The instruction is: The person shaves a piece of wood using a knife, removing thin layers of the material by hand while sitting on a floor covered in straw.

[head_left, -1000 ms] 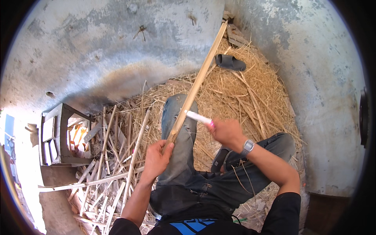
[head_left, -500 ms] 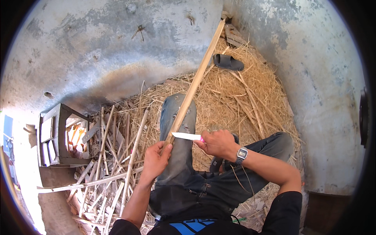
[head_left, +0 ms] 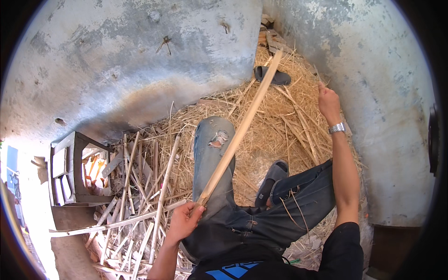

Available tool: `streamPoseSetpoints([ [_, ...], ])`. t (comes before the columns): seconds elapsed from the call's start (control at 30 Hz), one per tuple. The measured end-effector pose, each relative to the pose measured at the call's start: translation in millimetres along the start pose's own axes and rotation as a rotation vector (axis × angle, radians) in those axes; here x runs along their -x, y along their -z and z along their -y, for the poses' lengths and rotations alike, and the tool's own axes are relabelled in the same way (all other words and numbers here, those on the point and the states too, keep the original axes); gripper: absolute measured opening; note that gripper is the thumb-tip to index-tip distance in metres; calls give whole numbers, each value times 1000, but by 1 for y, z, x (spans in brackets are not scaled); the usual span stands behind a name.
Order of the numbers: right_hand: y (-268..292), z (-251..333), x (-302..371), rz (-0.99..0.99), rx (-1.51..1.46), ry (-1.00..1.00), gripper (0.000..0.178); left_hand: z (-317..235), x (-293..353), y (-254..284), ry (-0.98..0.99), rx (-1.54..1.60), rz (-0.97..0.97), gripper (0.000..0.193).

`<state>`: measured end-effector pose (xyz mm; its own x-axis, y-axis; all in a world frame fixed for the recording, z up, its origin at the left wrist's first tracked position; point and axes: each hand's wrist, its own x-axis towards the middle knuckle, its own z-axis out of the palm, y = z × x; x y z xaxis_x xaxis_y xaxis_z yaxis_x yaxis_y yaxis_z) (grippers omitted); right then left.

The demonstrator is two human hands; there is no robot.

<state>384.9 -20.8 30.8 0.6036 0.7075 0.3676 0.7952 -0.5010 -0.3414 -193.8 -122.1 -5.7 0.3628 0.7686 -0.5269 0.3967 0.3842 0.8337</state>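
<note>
A long pale strip of bamboo (head_left: 246, 123) slants away from me across my left thigh, its far end over a dark sandal. My left hand (head_left: 184, 221) is closed on the strip's near end, thumb on top. Stretched out to the far right, beside the wall, is my right hand (head_left: 329, 103), closed in a fist apart from the strip. A knife (head_left: 317, 71) points up from that fist, seen thin and nearly edge-on; its pink handle is hidden in my fingers.
Straw and shavings (head_left: 298, 126) cover the floor. The dark sandal (head_left: 275, 76) lies at the back. Loose sticks (head_left: 161, 196) are piled at left, near a wooden box frame (head_left: 77, 172). Grey walls (head_left: 387, 116) enclose the corner. My other foot wears a sandal (head_left: 273, 179).
My right hand has swung from the strip's near end far out to the right with the knife. The strip has been drawn nearer, its far end now lower, and my left hand sits lower too.
</note>
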Motion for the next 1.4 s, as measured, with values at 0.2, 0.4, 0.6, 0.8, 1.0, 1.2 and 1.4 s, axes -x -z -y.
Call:
streamPoseSetpoints([
  [0.2,12,79,80,193,-279,163,54,-5,-18,-12,-141,-56,-135,21],
  [0.4,15,141,188,521,-212,529,51,-16,-37,-13,-194,-140,-221,22],
  [0.6,4,149,218,579,-125,650,52,-17,-40,-20,-229,-131,-226,25],
  [0.8,-16,148,198,480,-64,611,53,-5,-42,-10,-191,-57,-168,23],
  [1.0,-22,83,89,227,-41,240,59,3,-16,-4,-75,-4,-82,25],
  [1.2,3,116,122,283,-254,337,56,17,-18,-6,-137,-98,-142,24],
  [1.4,3,144,187,482,-149,602,50,16,-18,-1,-148,-96,-139,23],
])
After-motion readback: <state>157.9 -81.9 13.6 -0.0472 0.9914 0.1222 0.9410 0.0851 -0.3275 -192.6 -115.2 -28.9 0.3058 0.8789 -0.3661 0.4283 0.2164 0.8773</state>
